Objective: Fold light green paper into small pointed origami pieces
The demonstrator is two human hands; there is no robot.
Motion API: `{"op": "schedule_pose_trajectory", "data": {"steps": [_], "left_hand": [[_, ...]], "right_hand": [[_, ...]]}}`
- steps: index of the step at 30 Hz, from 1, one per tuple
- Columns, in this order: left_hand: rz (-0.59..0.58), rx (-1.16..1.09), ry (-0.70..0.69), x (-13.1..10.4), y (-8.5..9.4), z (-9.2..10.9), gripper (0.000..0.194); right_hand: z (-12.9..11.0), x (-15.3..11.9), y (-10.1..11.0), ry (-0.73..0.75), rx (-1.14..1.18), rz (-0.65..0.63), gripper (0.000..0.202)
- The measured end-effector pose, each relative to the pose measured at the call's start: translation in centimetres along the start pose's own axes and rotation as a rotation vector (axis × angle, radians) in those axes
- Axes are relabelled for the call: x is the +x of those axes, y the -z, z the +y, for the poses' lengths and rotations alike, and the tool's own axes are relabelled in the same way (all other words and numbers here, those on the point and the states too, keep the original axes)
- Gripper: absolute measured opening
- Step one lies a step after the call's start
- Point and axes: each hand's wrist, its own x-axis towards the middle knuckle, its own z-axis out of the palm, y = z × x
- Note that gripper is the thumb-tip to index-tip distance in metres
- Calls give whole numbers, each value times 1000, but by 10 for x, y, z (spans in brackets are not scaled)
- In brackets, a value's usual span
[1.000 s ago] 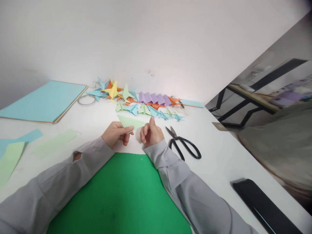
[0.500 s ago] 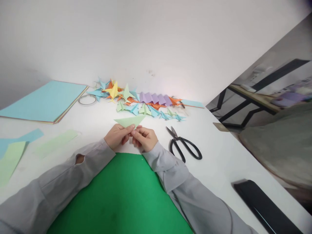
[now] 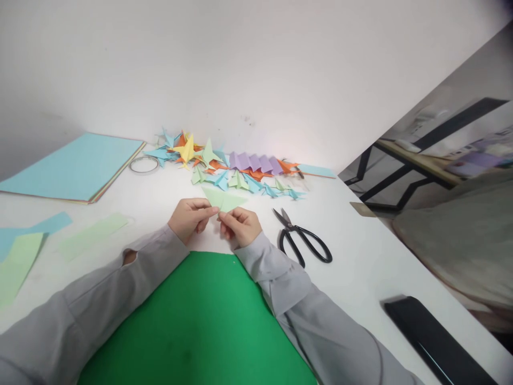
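A light green folded paper, triangular with its point toward me, is pinched at its near tip between both hands. My left hand holds it with thumb and finger from the left. From the right, my right hand grips the same tip, its other fingers curled under. Just beyond the paper lie several small folded paper shapes in green and blue. A pair of black-handled scissors rests to the right of my right hand, blades pointing away and slightly left.
A green mat lies in front of me on the white table. At left are a stack of coloured paper, a tape roll and green paper strips. Folded purple paper lies by the wall; a black object is at lower right.
The green paper has shifted slightly right and turned, so its wide edge now faces away with a crease visible. My left fingers have drawn back a little to the left.
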Motion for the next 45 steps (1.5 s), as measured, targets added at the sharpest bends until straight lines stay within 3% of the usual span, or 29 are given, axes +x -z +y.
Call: {"op": "schedule_pose_trajectory", "data": {"steps": [4, 9, 14, 25, 41, 45], "left_hand": [[-42, -55, 49, 1, 2, 0, 28], [-32, -18, 22, 1, 1, 2, 30], [74, 23, -20, 2, 1, -3, 27], [226, -264, 44, 4, -1, 4, 33], [277, -266, 6, 6, -3, 3, 34], [176, -141, 5, 5, -2, 1, 33]], "right_hand": [[3, -2, -1, 12, -145, -80, 39], [6, 0, 1, 1, -130, -86, 38], [2, 2, -1, -56, -9, -62, 31], [-7, -1, -3, -177, 6, -104, 21], [-4, 0, -2, -160, 34, -99, 24], [-4, -1, -2, -120, 11, -97, 30]]}}
